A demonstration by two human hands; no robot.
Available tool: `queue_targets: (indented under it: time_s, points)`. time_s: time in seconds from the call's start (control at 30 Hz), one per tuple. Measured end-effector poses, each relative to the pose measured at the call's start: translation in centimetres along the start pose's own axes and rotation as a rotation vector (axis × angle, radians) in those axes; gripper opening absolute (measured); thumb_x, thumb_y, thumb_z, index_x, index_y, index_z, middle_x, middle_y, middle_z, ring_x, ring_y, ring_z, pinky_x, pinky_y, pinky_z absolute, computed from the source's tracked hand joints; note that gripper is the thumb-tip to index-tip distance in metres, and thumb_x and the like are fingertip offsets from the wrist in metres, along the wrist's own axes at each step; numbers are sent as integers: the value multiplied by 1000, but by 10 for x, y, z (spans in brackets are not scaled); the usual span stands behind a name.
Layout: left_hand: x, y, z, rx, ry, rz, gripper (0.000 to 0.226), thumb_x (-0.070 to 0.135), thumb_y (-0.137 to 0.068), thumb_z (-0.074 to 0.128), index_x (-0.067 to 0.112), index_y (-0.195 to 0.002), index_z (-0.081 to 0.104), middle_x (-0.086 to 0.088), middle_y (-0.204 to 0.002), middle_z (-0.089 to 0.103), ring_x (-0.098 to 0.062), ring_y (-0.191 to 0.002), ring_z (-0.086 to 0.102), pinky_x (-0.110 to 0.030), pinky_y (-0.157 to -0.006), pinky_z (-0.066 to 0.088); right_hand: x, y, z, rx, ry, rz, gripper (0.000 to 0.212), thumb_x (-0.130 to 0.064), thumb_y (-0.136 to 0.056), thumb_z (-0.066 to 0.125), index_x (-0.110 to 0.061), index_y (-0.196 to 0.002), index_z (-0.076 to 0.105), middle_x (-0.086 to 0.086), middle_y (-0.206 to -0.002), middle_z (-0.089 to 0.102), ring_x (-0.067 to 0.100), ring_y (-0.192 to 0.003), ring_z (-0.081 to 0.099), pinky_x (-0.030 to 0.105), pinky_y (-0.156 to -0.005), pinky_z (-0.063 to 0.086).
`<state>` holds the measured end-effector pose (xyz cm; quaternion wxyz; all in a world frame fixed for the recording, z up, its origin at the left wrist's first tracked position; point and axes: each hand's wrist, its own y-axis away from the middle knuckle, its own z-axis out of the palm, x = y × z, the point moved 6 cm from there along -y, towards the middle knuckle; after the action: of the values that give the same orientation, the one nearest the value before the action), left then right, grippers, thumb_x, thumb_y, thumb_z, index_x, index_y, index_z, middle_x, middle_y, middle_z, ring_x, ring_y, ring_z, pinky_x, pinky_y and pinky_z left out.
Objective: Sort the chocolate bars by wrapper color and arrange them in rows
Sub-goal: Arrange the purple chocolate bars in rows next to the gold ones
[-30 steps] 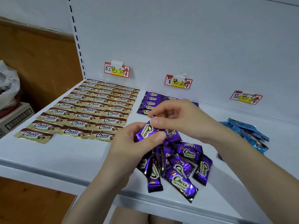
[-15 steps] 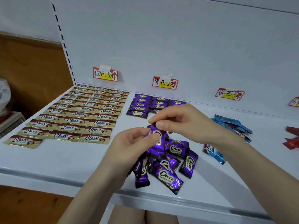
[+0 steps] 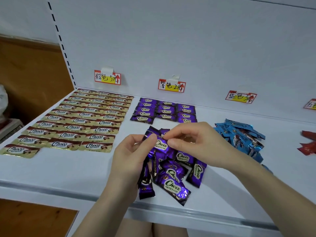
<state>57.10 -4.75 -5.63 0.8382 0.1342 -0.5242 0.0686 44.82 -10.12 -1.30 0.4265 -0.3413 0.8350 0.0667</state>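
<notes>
Both hands together mid-shelf: left hand (image 3: 131, 156) and right hand (image 3: 193, 142) pinch one shiny purple foil chocolate bar (image 3: 161, 145) at its ends, just above the loose purple pile (image 3: 172, 178). The pile reaches toward the white metal shelf (image 3: 59, 170) front edge at 6 o'clock.

- 12 o'clock: sorted purple rows (image 3: 164, 111), a strip of white shelf between them and the hands.
- 10 o'clock: gold-brown rows (image 3: 77, 122).
- 3 o'clock: blue heap (image 3: 239, 135), just beside the right wrist.
- Far right edge: red wrappers (image 3: 309, 144).
</notes>
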Motion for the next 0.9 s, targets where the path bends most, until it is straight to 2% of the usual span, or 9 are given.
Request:
queue_targets:
  time_s: [0.03, 0.13, 0.23, 0.37, 0.47, 0.57, 0.7, 0.83, 0.9]
  points:
    - [-2, -2, 0, 9, 0, -9, 12, 11, -87, 58, 1, -81, 53, 1, -45, 54, -7, -29, 42, -12, -33, 32, 0, 0, 1, 25, 66, -22, 11, -23, -81, 69, -27, -91, 71, -14, -83, 67, 2, -81, 60, 18, -72, 48]
    - [-6, -9, -2, 37, 12, -42, 15, 14, -87, 59, 4, -79, 52, 0, -46, 52, -7, -29, 40, -12, -33, 31, -4, 0, 6, 157, 290, -176, 35, -38, -73, 71, -16, -99, 72, -9, -86, 65, 3, -85, 56, 16, -75, 43]
    - [-8, -15, -1, 35, 11, -60, 18, 19, -85, 61, 5, -79, 52, 0, -45, 52, -7, -29, 40, -13, -33, 32, -4, -2, 7, 213, 398, -268, 34, -35, -76, 66, -10, -99, 71, -1, -90, 69, 6, -88, 56, 18, -80, 43]
    - [-5, -20, -2, 37, 21, -42, 19, 20, -84, 60, 2, -81, 57, -10, -66, 67, -6, -30, 45, -11, -34, 34, 20, -26, -14, 181, 293, -75, 22, -22, -79, 71, -19, -101, 72, -9, -93, 66, -3, -88, 53, 5, -77, 38]
    - [-7, -21, -9, 53, 8, -37, 19, 19, -84, 60, 1, -82, 57, -15, -75, 67, -7, -30, 43, -13, -34, 35, 51, -50, -30, 221, 363, 52, 21, -19, -81, 69, -15, -101, 71, -3, -98, 67, -3, -84, 51, 1, -73, 34]
    - [-8, -20, -15, 51, -15, -23, 23, 21, -81, 61, -1, -83, 57, -10, -70, 68, -8, -31, 43, -13, -35, 35, 72, -68, -24, 176, 461, 93, 23, -20, -83, 66, -11, -104, 69, 2, -107, 67, 8, -93, 55, 14, -80, 37]
    - [-8, -19, -15, 48, -14, -34, 30, 20, -85, 59, -9, -94, 57, 0, -48, 57, -7, -31, 43, -12, -35, 34, 85, -78, -10, 86, 633, 110, 26, -30, -86, 62, -16, -108, 67, 1, -108, 66, 20, -103, 54, 36, -87, 44]
    - [-8, -19, -14, 45, 32, -57, 23, 15, -85, 58, -6, -92, 55, 1, -45, 54, -6, -29, 45, -10, -34, 34, 89, -81, -2, 21, 733, 64, 24, -34, -87, 60, -18, -102, 70, -1, -99, 67, 22, -98, 52, 40, -84, 43]
    - [-9, -19, -14, 42, 21, -68, 22, 16, -86, 59, -4, -91, 54, 3, -41, 52, -6, -29, 45, -11, -34, 33, 89, -82, -1, 19, 721, 46, 24, -34, -87, 60, -19, -101, 70, -2, -97, 67, 22, -95, 53, 37, -84, 42]
